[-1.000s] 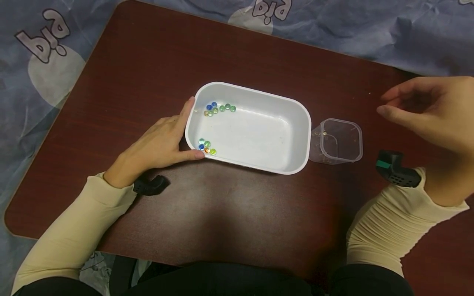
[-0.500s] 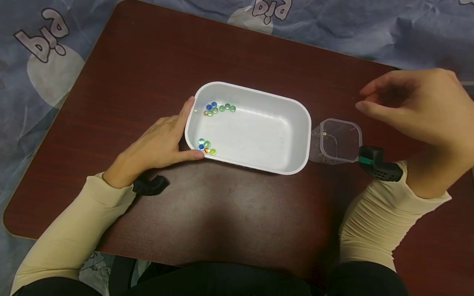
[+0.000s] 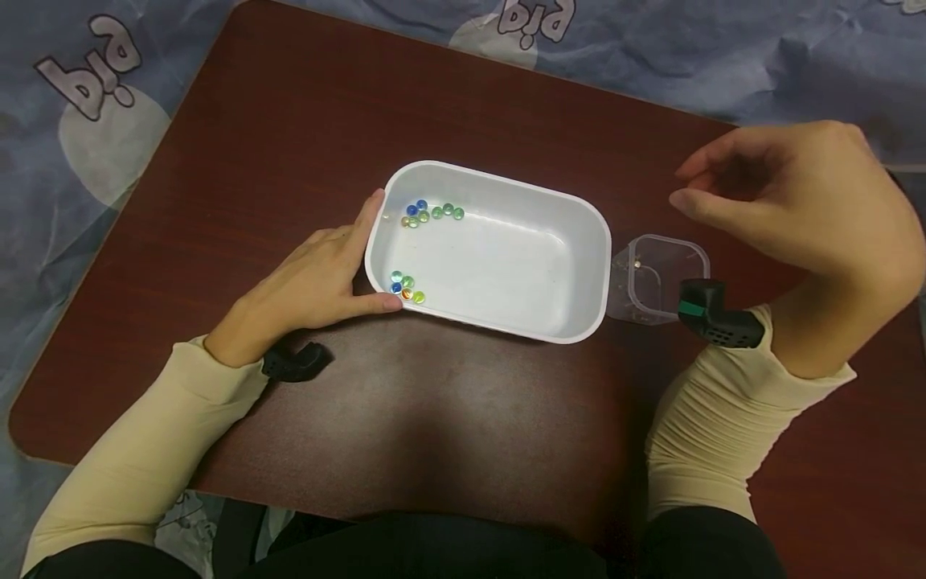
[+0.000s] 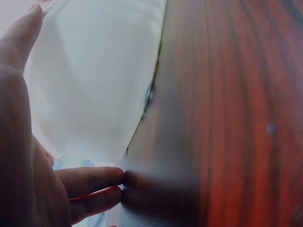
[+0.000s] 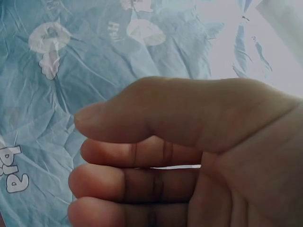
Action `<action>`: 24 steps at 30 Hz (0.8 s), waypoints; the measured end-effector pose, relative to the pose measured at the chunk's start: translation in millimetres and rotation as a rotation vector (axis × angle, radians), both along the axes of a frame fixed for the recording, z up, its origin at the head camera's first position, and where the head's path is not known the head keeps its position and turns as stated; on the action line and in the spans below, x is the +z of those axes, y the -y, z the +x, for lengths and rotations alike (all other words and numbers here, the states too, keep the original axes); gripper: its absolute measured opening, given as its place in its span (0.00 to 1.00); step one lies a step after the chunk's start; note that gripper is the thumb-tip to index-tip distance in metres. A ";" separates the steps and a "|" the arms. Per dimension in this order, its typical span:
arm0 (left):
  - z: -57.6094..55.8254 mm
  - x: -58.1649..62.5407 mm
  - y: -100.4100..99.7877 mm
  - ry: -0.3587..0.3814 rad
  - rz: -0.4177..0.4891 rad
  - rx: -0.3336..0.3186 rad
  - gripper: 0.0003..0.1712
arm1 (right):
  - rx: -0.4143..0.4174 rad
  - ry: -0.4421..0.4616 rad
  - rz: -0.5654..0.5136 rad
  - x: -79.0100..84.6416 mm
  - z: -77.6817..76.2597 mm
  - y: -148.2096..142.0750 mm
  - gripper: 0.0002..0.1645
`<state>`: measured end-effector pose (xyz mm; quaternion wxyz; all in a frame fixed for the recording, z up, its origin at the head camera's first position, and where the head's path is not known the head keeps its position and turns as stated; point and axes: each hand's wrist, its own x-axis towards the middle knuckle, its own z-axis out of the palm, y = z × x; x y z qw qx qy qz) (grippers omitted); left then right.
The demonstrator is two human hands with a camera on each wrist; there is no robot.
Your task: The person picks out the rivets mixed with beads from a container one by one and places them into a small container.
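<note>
In the head view a white plastic basin (image 3: 499, 265) sits mid-table, with several coloured glass marbles (image 3: 424, 216) at its far left corner and several more (image 3: 407, 294) at the near left one. My left hand (image 3: 311, 277) holds the basin's left end, thumb at the near side, index finger along the far corner. In the left wrist view the fingers (image 4: 92, 177) lie against its outer wall. My right hand (image 3: 803, 193) hovers to the right, above a clear plastic container (image 3: 669, 240). Its fingers are loosely bent; the right wrist view shows nothing held.
The clear container stands close beside the basin's right end, partly hidden by the black wrist camera (image 3: 712, 314). A dark brown wooden table (image 3: 463, 418) lies under everything. Blue patterned cloth (image 3: 651, 48) covers the area beyond its far edge.
My right hand has moved left and slightly away from the body, toward the clear container. The left hand, basin and marbles have stayed put.
</note>
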<state>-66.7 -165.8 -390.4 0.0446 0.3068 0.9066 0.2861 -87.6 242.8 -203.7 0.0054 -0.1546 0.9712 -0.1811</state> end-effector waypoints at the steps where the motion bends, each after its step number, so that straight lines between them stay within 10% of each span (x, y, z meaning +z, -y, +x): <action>1: -0.2 0.0 -0.1 0.000 -0.002 -0.002 0.70 | 0.009 -0.010 0.002 -0.2 -0.7 0.4 0.07; 24: -0.1 0.7 0.0 0.016 -0.022 0.001 0.71 | 0.121 0.015 0.013 -4.3 -9.8 45.7 0.05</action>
